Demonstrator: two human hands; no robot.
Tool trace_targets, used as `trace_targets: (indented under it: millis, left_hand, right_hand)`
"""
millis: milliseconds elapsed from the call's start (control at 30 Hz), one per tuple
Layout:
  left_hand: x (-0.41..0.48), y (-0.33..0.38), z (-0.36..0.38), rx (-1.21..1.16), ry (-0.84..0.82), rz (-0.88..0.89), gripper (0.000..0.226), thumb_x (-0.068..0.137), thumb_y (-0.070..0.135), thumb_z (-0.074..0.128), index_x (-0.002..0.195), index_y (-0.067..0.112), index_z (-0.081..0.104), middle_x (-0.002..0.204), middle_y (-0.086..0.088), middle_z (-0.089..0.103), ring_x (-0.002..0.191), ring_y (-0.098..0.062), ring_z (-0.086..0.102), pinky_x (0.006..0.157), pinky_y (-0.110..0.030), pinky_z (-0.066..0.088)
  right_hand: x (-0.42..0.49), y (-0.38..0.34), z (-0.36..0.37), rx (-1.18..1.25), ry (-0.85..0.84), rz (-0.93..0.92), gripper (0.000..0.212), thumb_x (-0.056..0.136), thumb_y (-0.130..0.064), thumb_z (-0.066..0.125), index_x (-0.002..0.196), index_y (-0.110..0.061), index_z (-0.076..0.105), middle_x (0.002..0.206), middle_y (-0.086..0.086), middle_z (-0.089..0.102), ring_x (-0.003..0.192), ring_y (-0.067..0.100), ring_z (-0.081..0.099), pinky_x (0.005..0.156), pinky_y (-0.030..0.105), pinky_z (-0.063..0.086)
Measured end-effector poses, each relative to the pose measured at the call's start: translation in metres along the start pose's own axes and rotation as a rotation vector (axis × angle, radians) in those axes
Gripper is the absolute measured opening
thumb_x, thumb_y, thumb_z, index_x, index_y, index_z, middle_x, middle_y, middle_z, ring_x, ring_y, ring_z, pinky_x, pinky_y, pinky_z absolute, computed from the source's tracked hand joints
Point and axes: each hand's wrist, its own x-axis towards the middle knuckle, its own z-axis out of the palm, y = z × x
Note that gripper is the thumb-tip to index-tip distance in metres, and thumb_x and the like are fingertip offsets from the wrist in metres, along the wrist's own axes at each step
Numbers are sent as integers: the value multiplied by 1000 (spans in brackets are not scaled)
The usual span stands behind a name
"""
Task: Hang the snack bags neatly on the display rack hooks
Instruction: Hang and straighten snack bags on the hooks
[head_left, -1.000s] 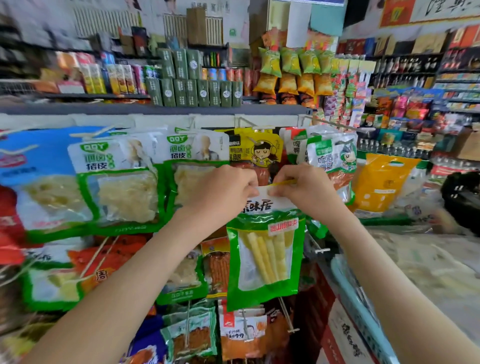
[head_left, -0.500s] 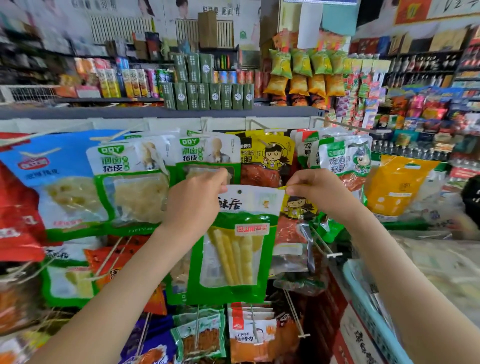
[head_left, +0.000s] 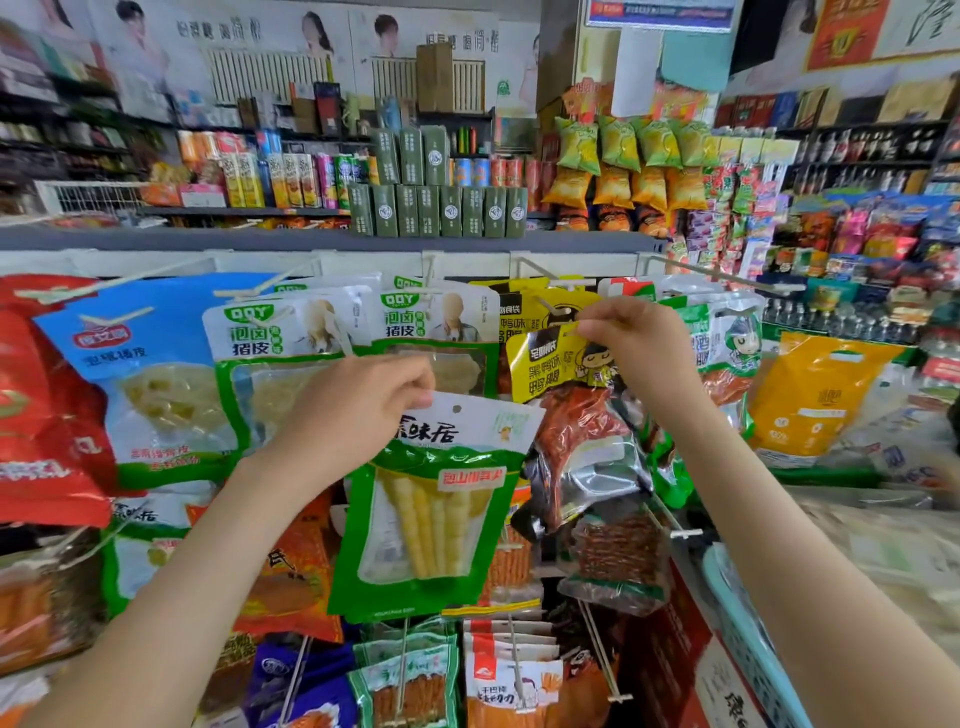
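Fingers (head_left: 415, 383) of the left hand (head_left: 358, 410) curl over the top left corner of the green bamboo-shoot bag (head_left: 431, 519) and pinch its white header. Half a second ago both hands held that header, one at each corner. Now the right hand (head_left: 641, 348) has let go and risen to the row above, so the bag hangs from the left hand alone. It is tilted with its right side dropped, in front of the middle of the display rack (head_left: 363, 262), and its hang hole is not yet on a hook. The right fingertips (head_left: 589, 326) are pressed together on the top edge of the yellow bag (head_left: 545, 364), which hangs in the upper row and now leans forward and to the left. Whether they also touch its white hook (head_left: 545, 305) cannot be told. The left forearm reaches up from the lower left with the back of the hand toward the camera. The right forearm rises from the lower right, its wrist bent inward toward the yellow bag.
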Motion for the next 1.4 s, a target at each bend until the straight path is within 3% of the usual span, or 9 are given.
trace_targets:
  millis: [100,267,400,567,867,1000,1133,1267,1400]
  left_hand:
    - [-4,-7,-7,-84,-113,13,29,90,21,57,68,38,49,68,12,58,67,-8,55,58,-22,35]
    - [-11,-24,-16,-116,-206,-16,28,88,18,60,65,32,52,70,0,62,73,-20,57,70,-34,44]
    - [-17,-25,-15,-124,-288,-36,24,89,20,59,67,30,54,72,-5,62,72,-21,56,63,-30,39]
    - [-19,-19,-10,-168,-357,-38,18,89,26,58,73,31,56,73,-7,62,74,-26,56,63,-29,37]
    - [-13,-5,-1,-154,-245,-60,16,90,29,56,75,30,59,75,-2,66,72,-21,60,69,-34,47]
    - [-11,-3,4,-136,-194,-75,18,91,27,56,73,32,58,64,5,61,63,-18,57,60,-27,41]
    - [-10,-6,9,-124,-127,-103,19,92,29,55,73,33,56,59,7,57,55,-16,53,53,-26,35]
    - [-9,-11,13,-134,-64,-134,18,91,27,56,74,31,58,55,11,54,48,-7,43,49,-24,32]
    - [-9,-18,18,-155,-18,-153,13,91,28,56,79,27,62,71,6,67,64,-15,60,63,-34,50]
  right_hand:
    - [1,-5,4,11,12,-20,8,86,-17,62,86,-23,68,79,-6,66,72,8,62,65,14,45]
    - [1,-8,4,71,50,-8,8,85,-18,64,81,-23,69,79,-12,66,74,0,60,65,5,44]
    - [2,-12,4,79,63,-5,7,83,-21,65,77,-23,69,74,-11,66,72,6,61,69,19,46]
    - [7,-13,3,37,59,-22,10,87,-20,61,81,-22,68,75,-8,65,71,7,59,67,22,42]
    - [28,-4,23,-124,88,-31,18,89,-17,59,94,-5,72,74,4,61,57,1,46,53,12,34]
    - [36,-4,29,-185,84,-19,22,91,-15,57,76,-5,68,53,-10,41,48,4,35,43,7,31]
    - [42,-1,34,-239,71,-16,22,93,-12,52,87,1,68,51,-7,39,48,12,35,39,13,29]
    - [44,5,37,-265,73,-33,26,94,-16,50,88,3,68,65,5,53,67,23,48,60,26,30]
    - [45,18,39,-330,93,-82,23,92,-12,49,103,-4,68,73,16,65,72,28,52,67,33,38]
